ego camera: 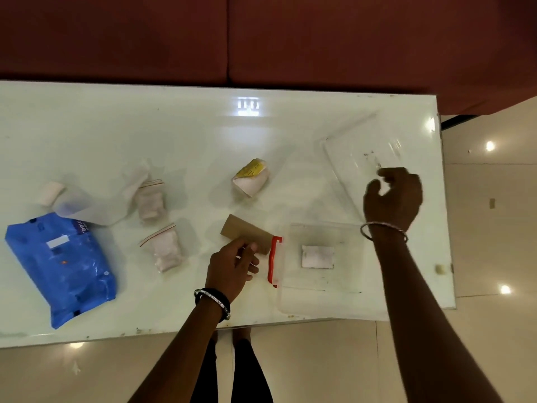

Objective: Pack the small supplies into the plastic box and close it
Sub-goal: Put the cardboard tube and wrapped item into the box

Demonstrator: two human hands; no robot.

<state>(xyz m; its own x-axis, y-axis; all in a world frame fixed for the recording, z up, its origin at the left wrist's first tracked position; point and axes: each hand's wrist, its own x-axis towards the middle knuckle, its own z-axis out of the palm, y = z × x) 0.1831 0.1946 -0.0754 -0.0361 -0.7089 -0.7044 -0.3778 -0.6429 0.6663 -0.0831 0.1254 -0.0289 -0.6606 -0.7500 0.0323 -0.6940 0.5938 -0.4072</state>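
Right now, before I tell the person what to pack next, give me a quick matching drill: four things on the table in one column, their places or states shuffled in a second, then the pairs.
Things:
1. cardboard tube
2. blue packet
3. clear lid
4. plastic box

Places or states:
A. off the box, lying at the table's far right
B. near edge, open, red latch on its left side
C. under the left hand's fingertips
D. far left of the table

Pairs: 1-C, 2-D, 3-A, 4-B

Left hand (232,266) curled, right hand (392,196) seemingly half-open.
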